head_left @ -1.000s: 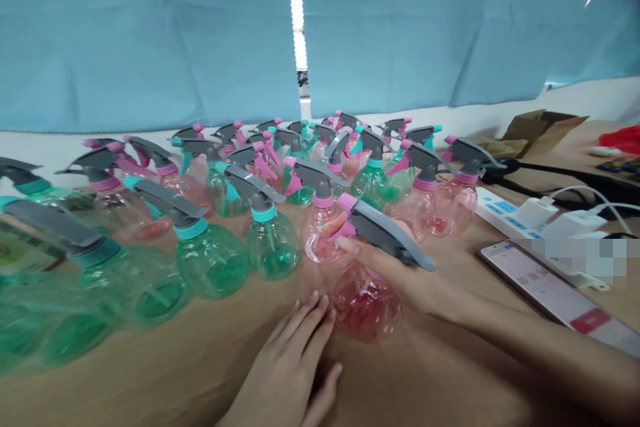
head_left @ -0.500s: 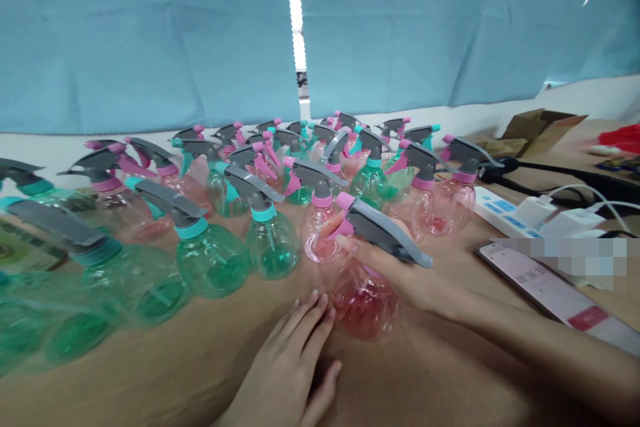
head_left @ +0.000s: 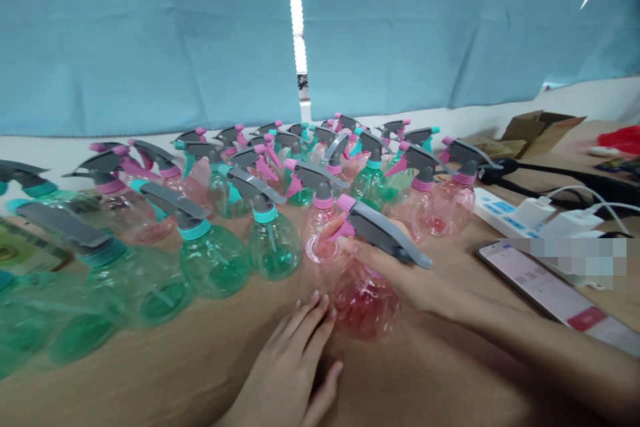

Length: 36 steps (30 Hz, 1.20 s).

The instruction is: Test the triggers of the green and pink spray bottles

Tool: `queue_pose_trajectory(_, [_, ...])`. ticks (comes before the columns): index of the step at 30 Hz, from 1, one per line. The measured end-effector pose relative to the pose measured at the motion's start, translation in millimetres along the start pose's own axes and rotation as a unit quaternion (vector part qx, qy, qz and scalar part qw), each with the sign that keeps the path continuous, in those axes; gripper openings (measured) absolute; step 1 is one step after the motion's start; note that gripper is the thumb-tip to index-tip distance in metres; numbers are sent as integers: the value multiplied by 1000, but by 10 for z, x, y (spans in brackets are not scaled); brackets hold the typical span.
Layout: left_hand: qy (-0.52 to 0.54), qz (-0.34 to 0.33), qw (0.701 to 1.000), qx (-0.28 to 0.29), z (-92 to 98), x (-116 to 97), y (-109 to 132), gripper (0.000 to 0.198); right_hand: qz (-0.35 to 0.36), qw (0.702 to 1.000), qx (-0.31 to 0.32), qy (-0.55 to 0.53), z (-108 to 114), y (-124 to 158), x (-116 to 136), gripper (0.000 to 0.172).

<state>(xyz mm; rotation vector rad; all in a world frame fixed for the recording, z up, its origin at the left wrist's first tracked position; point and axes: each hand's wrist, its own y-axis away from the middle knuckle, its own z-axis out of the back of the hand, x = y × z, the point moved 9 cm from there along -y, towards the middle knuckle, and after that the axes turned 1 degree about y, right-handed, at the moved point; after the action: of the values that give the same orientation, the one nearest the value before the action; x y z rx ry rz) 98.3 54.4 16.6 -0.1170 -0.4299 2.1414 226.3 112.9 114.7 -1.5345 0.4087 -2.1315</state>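
My right hand (head_left: pixel 383 260) is wrapped round the neck of a pink spray bottle (head_left: pixel 367 307), below its grey head with a pink nozzle and trigger. The bottle stands upright on the brown table. Fingers of this hand show at the trigger; the rest of the grip is partly hidden by the head. My left hand (head_left: pixel 287 360) lies flat on the table just left of the bottle's base, fingers stretched out. Behind the held bottle stands another pink spray bottle (head_left: pixel 323 240). A green spray bottle (head_left: pixel 275 250) is left of that one.
Several more green and pink spray bottles fill the left and back, including a large green one (head_left: pixel 135 287). On the right lie a phone (head_left: pixel 540 287), a white power strip (head_left: pixel 500 210) with plugs, and an open cardboard box (head_left: pixel 543 137). A blue cloth (head_left: pixel 390 33) hangs behind.
Both hands and the held bottle keep almost the same place. The view has shifted very slightly, so the bottles on the left appear a little further right.
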Motion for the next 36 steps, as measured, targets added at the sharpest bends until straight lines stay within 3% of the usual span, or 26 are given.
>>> queue_pose_trajectory(7, [10,1,1000,-3,-1,-1,-5,47,-16,999,-25,-32,-20,28,-135,4])
queue_pose_trajectory(14, [30,8,1000,-7,4,14,-5,45,-1,998,-19,52,50,-15,118,18])
queue_pose_trajectory(20, [10,1,1000,9,-27,-2,-14,47,17,998,-6,55,50,-32,191,26])
queue_pose_trajectory(25, [29,6,1000,5,-11,-4,-20,47,-8,999,-2,38,21,-11,75,31])
queue_pose_trajectory(36, [34,16,999,15,-17,-11,-17,46,-17,997,-46,55,83,66,-182,14])
